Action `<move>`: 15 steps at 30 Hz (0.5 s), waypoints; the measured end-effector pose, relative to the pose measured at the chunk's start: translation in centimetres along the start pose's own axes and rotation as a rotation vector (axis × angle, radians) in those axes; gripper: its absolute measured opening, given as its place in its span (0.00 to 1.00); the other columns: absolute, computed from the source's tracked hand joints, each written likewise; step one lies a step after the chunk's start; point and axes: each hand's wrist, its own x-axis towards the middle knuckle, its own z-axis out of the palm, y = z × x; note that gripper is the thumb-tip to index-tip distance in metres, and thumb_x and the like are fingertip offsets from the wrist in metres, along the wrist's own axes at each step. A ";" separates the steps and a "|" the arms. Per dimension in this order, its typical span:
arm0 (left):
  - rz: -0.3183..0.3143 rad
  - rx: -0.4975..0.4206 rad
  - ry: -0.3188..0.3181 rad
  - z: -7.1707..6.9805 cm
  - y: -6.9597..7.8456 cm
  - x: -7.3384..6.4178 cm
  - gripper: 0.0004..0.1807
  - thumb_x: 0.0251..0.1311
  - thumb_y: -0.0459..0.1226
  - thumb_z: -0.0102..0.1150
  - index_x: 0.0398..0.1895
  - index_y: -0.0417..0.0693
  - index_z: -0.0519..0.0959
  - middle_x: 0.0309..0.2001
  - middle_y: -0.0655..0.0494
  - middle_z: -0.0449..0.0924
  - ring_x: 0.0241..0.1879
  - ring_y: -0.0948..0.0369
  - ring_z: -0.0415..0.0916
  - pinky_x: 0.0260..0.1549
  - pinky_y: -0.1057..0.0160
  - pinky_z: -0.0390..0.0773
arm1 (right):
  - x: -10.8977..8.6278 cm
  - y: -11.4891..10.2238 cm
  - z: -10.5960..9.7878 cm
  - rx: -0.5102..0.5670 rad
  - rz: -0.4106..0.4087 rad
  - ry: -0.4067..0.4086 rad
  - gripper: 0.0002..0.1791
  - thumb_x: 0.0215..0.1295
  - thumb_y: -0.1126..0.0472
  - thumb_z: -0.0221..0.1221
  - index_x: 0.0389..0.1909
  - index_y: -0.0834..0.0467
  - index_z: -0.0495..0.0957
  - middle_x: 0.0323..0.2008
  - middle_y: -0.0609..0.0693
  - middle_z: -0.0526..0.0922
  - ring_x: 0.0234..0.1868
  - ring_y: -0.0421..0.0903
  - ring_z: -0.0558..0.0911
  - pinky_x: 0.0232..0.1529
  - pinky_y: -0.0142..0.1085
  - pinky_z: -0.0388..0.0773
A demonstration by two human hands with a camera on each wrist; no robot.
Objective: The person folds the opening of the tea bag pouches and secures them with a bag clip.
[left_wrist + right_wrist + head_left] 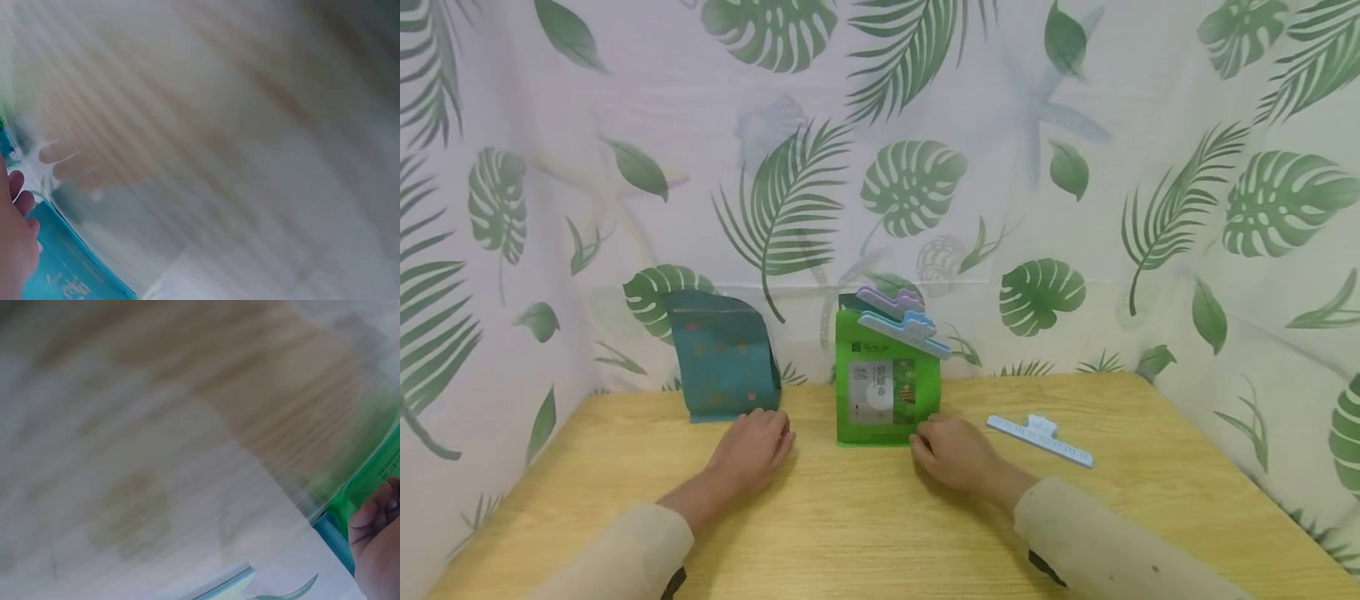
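My left hand (751, 450) rests on the table with its fingers loosely curled, just in front of a teal stand-up pouch (722, 367). In the left wrist view that hand (17, 244) holds nothing. Beside the lower right corner of a bright green tea pouch (889, 337) lies my right hand (957, 454), its fingers also loosely bent and nothing in them; whether it touches the pouch I cannot tell. A purple bag clip (889, 302) and a blue bag clip (906, 333) sit slanted at the green pouch's top. Farther right, a pale blue bag clip (1041, 437) lies loose.
The wooden table (850, 525) reaches back to a hanging white cloth (1060, 225) with green leaf prints, which also closes off both sides. Both wrist views show mostly blurred reflections of wood grain.
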 end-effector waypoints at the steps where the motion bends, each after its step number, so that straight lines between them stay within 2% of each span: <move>1: -0.005 0.003 0.002 0.0 -0.3 -0.2 0.09 0.70 0.39 0.56 0.30 0.50 0.73 0.24 0.61 0.71 0.26 0.61 0.65 0.29 0.61 0.65 | 0.1 -0.1 0.0 -0.001 -0.010 0.012 0.18 0.67 0.61 0.58 0.16 0.52 0.70 0.16 0.42 0.68 0.20 0.38 0.65 0.25 0.32 0.68; 10: -0.025 -0.008 0.009 -0.7 -1.9 -1.0 0.09 0.70 0.38 0.56 0.30 0.50 0.73 0.23 0.60 0.69 0.27 0.60 0.66 0.30 0.59 0.67 | 1.1 -1.6 0.6 0.003 -0.026 0.062 0.18 0.69 0.61 0.58 0.17 0.52 0.67 0.17 0.42 0.67 0.20 0.37 0.63 0.23 0.30 0.65; 15: -0.036 -0.004 0.009 -1.0 -2.8 -1.4 0.09 0.70 0.38 0.55 0.30 0.50 0.72 0.24 0.60 0.70 0.28 0.59 0.68 0.33 0.57 0.69 | 1.6 -2.7 0.8 0.017 -0.023 0.046 0.16 0.71 0.59 0.56 0.20 0.52 0.69 0.20 0.43 0.69 0.21 0.38 0.65 0.24 0.31 0.67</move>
